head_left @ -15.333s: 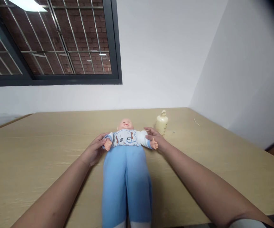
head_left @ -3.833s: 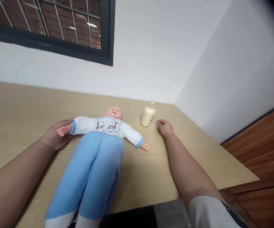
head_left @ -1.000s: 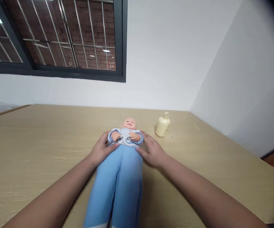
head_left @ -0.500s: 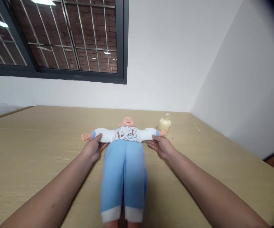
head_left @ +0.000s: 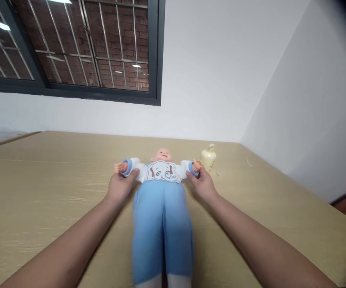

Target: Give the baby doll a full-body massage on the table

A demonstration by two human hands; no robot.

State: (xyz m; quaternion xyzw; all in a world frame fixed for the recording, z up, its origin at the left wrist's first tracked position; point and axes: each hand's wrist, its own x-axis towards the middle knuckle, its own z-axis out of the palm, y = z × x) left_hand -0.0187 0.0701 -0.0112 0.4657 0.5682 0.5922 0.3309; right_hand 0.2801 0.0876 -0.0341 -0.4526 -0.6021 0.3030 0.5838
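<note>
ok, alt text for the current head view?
A doll lies face up on a table, its arms held by a person's left hand and right hand. A cream bottle stands past the right hand; a barred window is behind.

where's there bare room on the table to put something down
Widest bare patch: the table left of the left hand. Another lies between the right forearm and the strand. Crowded: around the doll, right hand and bottle.

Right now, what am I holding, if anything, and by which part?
The doll, by its arms: your left hand grips one sleeve, your right hand the other. Most of your fingers are hidden.
</note>
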